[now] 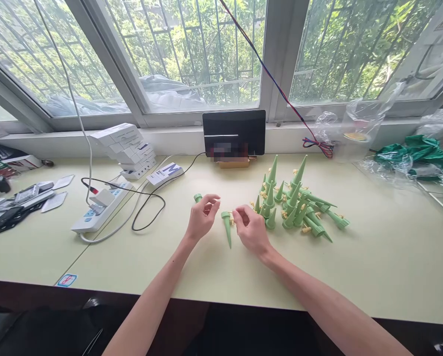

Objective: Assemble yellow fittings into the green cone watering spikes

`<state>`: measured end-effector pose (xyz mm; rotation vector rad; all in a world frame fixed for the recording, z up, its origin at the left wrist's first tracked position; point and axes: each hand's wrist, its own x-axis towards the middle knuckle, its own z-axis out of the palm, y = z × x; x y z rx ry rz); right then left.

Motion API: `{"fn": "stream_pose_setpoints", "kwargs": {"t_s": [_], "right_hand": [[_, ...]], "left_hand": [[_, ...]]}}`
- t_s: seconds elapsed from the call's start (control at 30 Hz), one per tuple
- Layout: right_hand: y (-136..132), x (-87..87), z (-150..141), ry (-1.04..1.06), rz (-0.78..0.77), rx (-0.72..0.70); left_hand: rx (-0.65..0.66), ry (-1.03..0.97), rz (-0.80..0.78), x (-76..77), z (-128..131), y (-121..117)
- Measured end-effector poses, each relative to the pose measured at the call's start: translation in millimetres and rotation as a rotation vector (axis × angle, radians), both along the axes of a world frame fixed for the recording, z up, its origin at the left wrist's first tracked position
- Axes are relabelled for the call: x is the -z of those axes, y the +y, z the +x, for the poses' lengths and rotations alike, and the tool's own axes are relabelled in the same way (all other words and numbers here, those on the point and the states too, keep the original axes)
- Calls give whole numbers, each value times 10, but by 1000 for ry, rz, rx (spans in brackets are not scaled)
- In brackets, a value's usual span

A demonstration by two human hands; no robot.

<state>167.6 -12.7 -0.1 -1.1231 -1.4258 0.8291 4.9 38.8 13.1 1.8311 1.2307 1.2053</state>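
My right hand (251, 230) is closed, thumb and fingertips pinched at the small yellow valve beside the cap of a green watering spike (226, 230). This spike points downward, its tip toward the table's front edge. Left of it, my left hand (202, 217) hovers with curled fingers and a gap between thumb and forefinger, holding nothing I can see. Just beyond that hand shows another green capped piece (198, 198), mostly hidden behind the fingers. To the right of my right hand sits a cluster of green spikes (293, 200) with yellow valves, several upright and others lying down.
A tablet (234, 133) leans at the window sill. On the left are a power strip (102, 210) with cables, stacked white boxes (126, 148) and a flat box (165, 174). Plastic bags (418, 155) lie at the right; a red-blue wire (273, 74) hangs down.
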Motion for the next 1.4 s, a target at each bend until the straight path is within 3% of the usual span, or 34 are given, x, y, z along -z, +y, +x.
{"fn": "stream_pose_setpoints", "kwargs": {"t_s": [0.23,0.53,0.97,1.4], "right_hand": [[-13,-21,-4,-27,29,7],[-21,-27,1,-82,27,-10],[-17,-17,-7,-107,31,-36],[-15,12,-2,-151,35,-18]], "left_hand": [[-19,308,161,19,22,-17],[-17,447,117,118,8,-1],[46,447,73,96,24,-22],[24,249,46,4,4,-9]]}}
